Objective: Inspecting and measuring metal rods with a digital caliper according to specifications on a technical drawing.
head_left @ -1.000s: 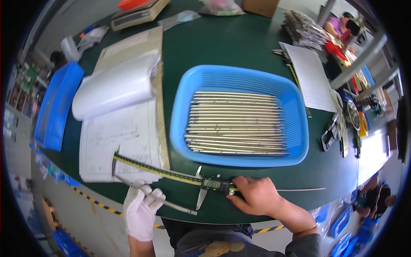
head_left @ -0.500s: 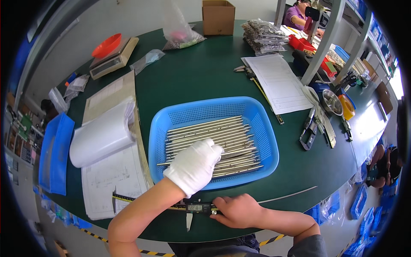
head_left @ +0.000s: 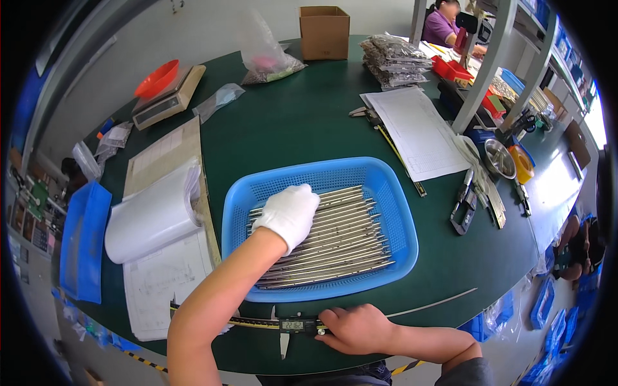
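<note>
My left hand (head_left: 289, 216), in a white glove, reaches into the blue perforated plastic basket (head_left: 335, 165). Its fingers are curled down onto the far left part of a layer of thin metal rods (head_left: 338, 241); the fingertips and anything in them are hidden. Between the basket and the table's front edge lies a long digital caliper (head_left: 293, 325), jaws pointing toward me, its beam passing under my left forearm. My bare right hand (head_left: 360, 329) is closed on the caliper just right of its display. A thin metal strip (head_left: 438, 301) extends to the right beyond this hand.
Left of the basket are a document folder (head_left: 154, 212) and a blue bin (head_left: 85, 241). A scale (head_left: 168, 100), a cardboard box (head_left: 324, 33) and bagged parts (head_left: 396, 61) stand at the back. Papers (head_left: 418, 132), another caliper (head_left: 463, 202) and a metal shelf post (head_left: 488, 67) are right.
My left hand has moved away from me and slightly left, from the near rods to the far ones. My right hand stays on the caliper. The view has shifted slightly.
</note>
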Action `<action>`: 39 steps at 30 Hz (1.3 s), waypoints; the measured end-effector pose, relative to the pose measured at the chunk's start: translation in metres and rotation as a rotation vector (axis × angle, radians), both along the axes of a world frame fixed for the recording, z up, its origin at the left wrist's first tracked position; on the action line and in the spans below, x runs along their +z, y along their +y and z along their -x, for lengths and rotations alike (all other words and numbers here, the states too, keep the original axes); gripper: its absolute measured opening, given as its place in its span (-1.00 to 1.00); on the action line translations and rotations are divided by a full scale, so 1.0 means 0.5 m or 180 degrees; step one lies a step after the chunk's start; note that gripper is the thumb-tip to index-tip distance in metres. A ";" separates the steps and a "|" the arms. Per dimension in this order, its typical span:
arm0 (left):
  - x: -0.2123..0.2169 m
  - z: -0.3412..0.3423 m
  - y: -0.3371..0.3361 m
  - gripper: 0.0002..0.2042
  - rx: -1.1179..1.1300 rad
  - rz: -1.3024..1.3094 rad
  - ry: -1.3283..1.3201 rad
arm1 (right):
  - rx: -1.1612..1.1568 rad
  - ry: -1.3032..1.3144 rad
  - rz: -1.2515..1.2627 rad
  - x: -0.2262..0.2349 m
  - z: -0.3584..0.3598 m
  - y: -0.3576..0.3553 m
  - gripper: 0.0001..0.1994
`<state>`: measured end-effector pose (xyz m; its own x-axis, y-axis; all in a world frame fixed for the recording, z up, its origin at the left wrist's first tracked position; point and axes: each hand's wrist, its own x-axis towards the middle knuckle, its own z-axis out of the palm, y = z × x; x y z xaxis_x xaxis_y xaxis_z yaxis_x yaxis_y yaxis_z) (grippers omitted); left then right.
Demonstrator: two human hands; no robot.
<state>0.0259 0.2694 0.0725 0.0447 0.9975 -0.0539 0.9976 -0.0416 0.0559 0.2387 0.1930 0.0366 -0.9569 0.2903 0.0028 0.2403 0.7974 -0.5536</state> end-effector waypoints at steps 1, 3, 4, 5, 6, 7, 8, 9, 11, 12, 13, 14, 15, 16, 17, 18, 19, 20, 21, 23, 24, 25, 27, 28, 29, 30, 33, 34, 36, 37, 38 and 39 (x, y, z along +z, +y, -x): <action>-0.001 0.000 0.004 -0.85 0.0021 -0.0007 -0.0023 | -0.0039 -0.0034 0.0021 0.002 0.001 0.000 -0.66; 0.001 -0.002 0.013 -0.87 -0.0111 0.0030 -0.0021 | -0.0042 -0.0092 0.0019 0.006 0.004 0.003 -0.66; -0.003 0.002 0.015 -0.87 -0.0045 0.0016 -0.0052 | -0.0083 -0.0095 -0.0009 0.008 0.010 0.000 -0.66; -0.006 0.008 0.020 -0.86 0.0015 0.0068 -0.0097 | -0.0054 -0.0075 -0.0052 0.012 0.014 0.002 -0.66; -0.011 0.011 0.023 -0.85 0.0090 0.0116 -0.0148 | 0.0096 -0.0084 -0.0085 0.012 0.016 0.001 -0.66; -0.012 0.017 0.016 -0.84 0.0237 0.0141 -0.0157 | 0.0045 -0.0070 -0.0128 0.009 0.019 -0.003 -0.66; -0.011 0.022 0.005 -0.84 0.0450 0.0167 -0.0157 | 0.0057 -0.0036 -0.0165 0.006 0.024 -0.008 -0.66; -0.006 0.017 0.006 -0.82 0.0423 0.0054 -0.0349 | 0.0016 0.0010 -0.0151 0.013 0.019 -0.009 -0.66; -0.025 0.011 0.008 -0.82 0.0225 -0.0247 -0.0351 | 0.0153 0.0034 -0.0293 0.013 0.012 -0.010 -0.67; -0.022 0.000 -0.001 -0.86 0.0251 -0.0710 -0.0312 | -0.0001 0.0067 -0.0408 0.012 0.009 -0.010 -0.67; -0.007 -0.015 -0.012 -0.88 0.0313 -0.1245 -0.0355 | 0.0196 0.0083 -0.0434 0.009 0.003 -0.011 -0.67; 0.015 -0.024 -0.029 -0.89 0.0335 -0.1771 -0.0369 | -0.0003 0.0105 -0.0365 0.003 -0.001 -0.011 -0.68; 0.043 -0.026 -0.064 -0.91 0.0400 -0.2000 -0.0355 | -0.0212 0.0127 -0.0273 0.003 0.001 -0.010 -0.69; 0.072 -0.024 -0.108 -0.93 0.0464 -0.2205 -0.0320 | -0.0053 0.0154 -0.0243 0.012 0.009 -0.014 -0.69; 0.101 -0.018 -0.159 -0.93 0.0559 -0.2408 -0.0695 | -0.0043 0.0074 -0.0177 0.025 0.009 -0.019 -0.71; 0.120 -0.010 -0.207 -0.90 0.0587 -0.2610 -0.1115 | -0.0107 -0.0027 -0.0118 0.034 0.007 -0.021 -0.73; 0.128 0.001 -0.249 -0.90 0.0683 -0.3008 -0.1463 | -0.0125 0.0066 -0.0186 0.036 0.009 -0.021 -0.71; 0.133 0.012 -0.293 -0.91 0.0781 -0.3407 -0.1802 | -0.0104 0.0060 -0.0168 0.037 0.010 -0.019 -0.71; 0.136 0.024 -0.345 -0.91 0.1097 -0.3538 -0.2389 | -0.0101 0.0025 -0.0174 0.038 0.013 -0.019 -0.72; 0.128 0.037 -0.438 -0.88 0.1796 -0.3807 -0.3676 | -0.0136 0.0054 -0.0195 0.039 0.012 -0.013 -0.73; 0.114 0.030 -0.481 -0.85 0.2231 -0.3938 -0.4341 | -0.0168 0.0053 -0.0157 0.033 0.010 -0.006 -0.73; 0.095 0.019 -0.511 -0.83 0.2658 -0.3965 -0.4702 | -0.0188 0.0073 -0.0208 0.026 0.007 0.000 -0.71; 0.056 -0.007 -0.569 -0.81 0.3156 -0.3854 -0.5353 | -0.0261 -0.0053 -0.0057 0.024 0.014 -0.003 -0.70; 0.037 -0.029 -0.593 -0.81 0.3209 -0.3769 -0.5671 | -0.0215 -0.0072 -0.0033 0.026 0.014 -0.005 -0.70; 0.017 -0.049 -0.601 -0.83 0.3285 -0.3758 -0.5998 | -0.0190 -0.0030 -0.0112 0.026 0.014 -0.004 -0.70; -0.003 -0.068 -0.608 -0.84 0.3348 -0.3739 -0.6336 | -0.0170 0.0011 -0.0196 0.027 0.015 -0.003 -0.71; -0.055 -0.098 -0.616 -0.84 0.3330 -0.3699 -0.6740 | -0.0137 -0.0024 -0.0057 0.038 0.016 -0.006 -0.74; -0.065 -0.102 -0.609 -0.83 0.3307 -0.3698 -0.6888 | -0.0135 -0.0026 -0.0077 0.041 0.016 -0.009 -0.74; -0.069 -0.100 -0.598 -0.82 0.3330 -0.3617 -0.7018 | -0.0104 0.0025 -0.0141 0.045 0.016 -0.012 -0.75; -0.073 -0.099 -0.592 -0.83 0.3243 -0.3521 -0.7075 | -0.0083 0.0103 -0.0189 0.047 0.017 -0.013 -0.75; -0.074 -0.097 -0.586 -0.83 0.3155 -0.3426 -0.7128 | -0.0062 0.0093 -0.0198 0.046 0.016 -0.012 -0.75; -0.072 -0.094 -0.581 -0.86 0.3093 -0.3368 -0.7222 | -0.0099 0.0027 -0.0163 0.043 0.014 -0.012 -0.75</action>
